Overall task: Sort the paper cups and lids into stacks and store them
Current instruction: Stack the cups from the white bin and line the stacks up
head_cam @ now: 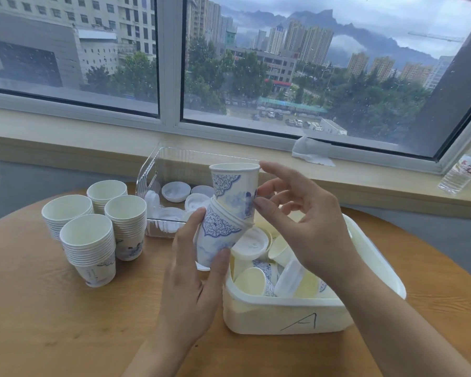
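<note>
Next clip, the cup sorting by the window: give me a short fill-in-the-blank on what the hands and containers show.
1. The left hand grips the lower of two nested cups, both printed in ____.
2. The right hand pinches the upper blue-patterned cup near its ____.
3. The white bin bears the handwritten letter ____.
4. The clear plastic box holds white ____.

Missing words: blue; rim; A; lids
</note>
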`<state>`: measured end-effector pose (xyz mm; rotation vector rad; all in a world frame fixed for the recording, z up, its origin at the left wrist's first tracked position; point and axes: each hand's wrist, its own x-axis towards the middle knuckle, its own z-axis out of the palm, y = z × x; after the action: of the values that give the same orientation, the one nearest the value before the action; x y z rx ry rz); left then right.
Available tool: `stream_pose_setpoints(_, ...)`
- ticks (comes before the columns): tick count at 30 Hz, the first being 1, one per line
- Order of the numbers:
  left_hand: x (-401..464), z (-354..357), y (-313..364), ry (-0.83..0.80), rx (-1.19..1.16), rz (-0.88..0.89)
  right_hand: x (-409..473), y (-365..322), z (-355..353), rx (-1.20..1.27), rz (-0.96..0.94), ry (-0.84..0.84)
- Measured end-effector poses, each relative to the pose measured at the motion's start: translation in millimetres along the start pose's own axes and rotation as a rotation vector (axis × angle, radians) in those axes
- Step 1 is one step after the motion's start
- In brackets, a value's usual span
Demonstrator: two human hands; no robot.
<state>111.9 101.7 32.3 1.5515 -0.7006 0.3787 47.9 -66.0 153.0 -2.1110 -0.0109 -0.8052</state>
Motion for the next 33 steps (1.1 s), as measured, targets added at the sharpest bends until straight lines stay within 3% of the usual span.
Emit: stream_pose_setpoints(33,1,1,-1,0.011,-0.016,0.035,-17,14,-8,-0.051,0.016,-0.024)
